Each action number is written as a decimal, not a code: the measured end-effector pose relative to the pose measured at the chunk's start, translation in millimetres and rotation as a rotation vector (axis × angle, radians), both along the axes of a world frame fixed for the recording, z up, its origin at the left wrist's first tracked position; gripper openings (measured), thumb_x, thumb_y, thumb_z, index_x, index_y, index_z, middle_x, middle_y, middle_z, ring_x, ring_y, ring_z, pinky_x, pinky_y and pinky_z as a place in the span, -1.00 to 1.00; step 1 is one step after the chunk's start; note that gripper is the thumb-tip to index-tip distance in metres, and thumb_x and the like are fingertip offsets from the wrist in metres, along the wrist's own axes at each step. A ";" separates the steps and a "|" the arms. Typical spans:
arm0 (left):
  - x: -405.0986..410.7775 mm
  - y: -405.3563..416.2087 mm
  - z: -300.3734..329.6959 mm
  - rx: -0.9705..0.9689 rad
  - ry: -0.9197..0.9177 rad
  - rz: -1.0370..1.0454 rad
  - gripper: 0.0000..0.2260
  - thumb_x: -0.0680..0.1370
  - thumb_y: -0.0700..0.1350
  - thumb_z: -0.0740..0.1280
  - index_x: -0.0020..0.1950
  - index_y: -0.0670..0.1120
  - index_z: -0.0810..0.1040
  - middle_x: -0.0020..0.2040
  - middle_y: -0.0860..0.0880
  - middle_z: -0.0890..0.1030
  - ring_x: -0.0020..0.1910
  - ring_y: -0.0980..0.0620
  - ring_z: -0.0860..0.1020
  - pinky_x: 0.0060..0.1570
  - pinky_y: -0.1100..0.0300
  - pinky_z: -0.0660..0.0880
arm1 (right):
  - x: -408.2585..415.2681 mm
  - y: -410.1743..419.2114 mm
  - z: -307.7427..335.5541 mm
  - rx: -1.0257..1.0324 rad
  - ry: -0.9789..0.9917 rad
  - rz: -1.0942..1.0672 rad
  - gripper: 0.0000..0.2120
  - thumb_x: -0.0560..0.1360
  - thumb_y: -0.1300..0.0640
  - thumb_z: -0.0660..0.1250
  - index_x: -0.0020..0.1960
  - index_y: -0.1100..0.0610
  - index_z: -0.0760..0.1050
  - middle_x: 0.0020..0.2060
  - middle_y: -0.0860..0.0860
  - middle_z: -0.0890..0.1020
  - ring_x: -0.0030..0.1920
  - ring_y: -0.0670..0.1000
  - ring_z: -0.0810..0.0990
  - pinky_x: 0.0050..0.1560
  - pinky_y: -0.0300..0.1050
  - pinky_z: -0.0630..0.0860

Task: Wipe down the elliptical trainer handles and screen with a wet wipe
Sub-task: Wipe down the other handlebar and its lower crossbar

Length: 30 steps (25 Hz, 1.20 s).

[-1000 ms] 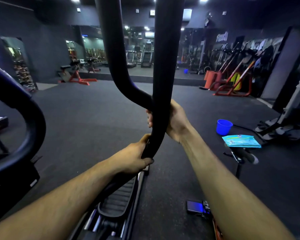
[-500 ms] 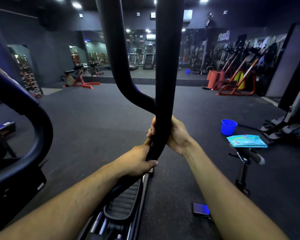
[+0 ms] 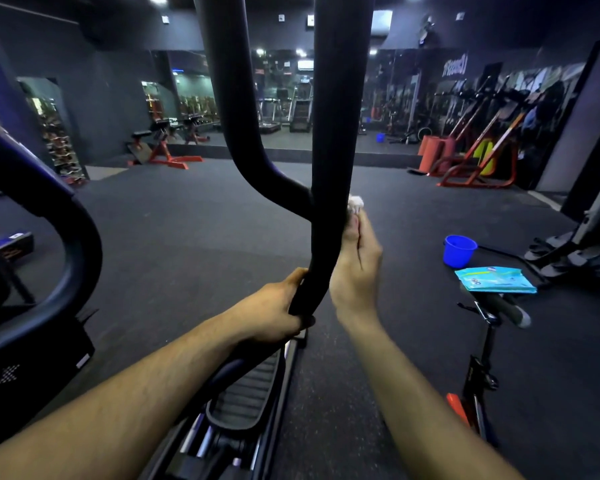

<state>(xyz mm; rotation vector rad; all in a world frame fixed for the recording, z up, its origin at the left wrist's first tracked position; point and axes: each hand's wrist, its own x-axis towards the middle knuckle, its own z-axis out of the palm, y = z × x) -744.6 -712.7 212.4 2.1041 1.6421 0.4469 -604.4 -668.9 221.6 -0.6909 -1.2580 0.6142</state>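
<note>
Head view, left hand [image 3: 274, 311] gripping black handle [image 3: 329, 188], right hand [image 3: 355, 271] pinching crumpled white wipe [image 3: 355, 203] against it

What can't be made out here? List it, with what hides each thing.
1. Screen: not in the head view; the handle runs off the top edge.
2. Wet wipe: only a white tip shows above the right hand, which covers the rest.
3. Left hand fingers: wrapped behind the handle.
4. Print on the wipes packet: too small to read.
</note>
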 end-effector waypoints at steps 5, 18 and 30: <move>-0.1 3.4 -2.3 -0.086 0.090 0.035 -0.52 0.56 0.07 0.46 0.42 0.02 0.39 0.19 -0.04 0.63 -0.01 -0.06 0.64 0.09 -0.01 0.60 | 4.7 -8.7 -47.2 -0.064 0.018 -0.005 -0.66 0.72 0.13 0.13 0.43 0.18 0.49 0.18 -0.07 0.68 0.28 -0.19 0.57 0.29 -0.21 0.48; -8.0 2.9 1.3 -0.124 0.196 -0.006 -0.38 0.50 0.18 0.52 0.48 0.02 0.42 0.31 0.00 0.62 0.24 -0.06 0.61 0.27 0.05 0.51 | 15.3 -10.1 -84.8 -0.177 0.069 -0.024 -0.79 0.60 0.18 0.36 0.14 -0.08 0.63 0.09 -0.06 0.68 0.13 0.01 0.68 0.16 -0.09 0.60; -31.5 0.3 20.3 -0.294 0.487 -0.076 -0.54 0.64 -0.24 0.25 0.53 0.07 0.41 0.37 -0.02 0.61 0.26 -0.06 0.56 0.15 0.13 0.42 | 12.0 -50.9 -79.8 -0.186 0.124 -0.028 -0.83 0.48 0.36 0.49 -0.02 0.12 0.66 -0.10 0.01 0.72 -0.05 -0.06 0.69 0.02 -0.14 0.60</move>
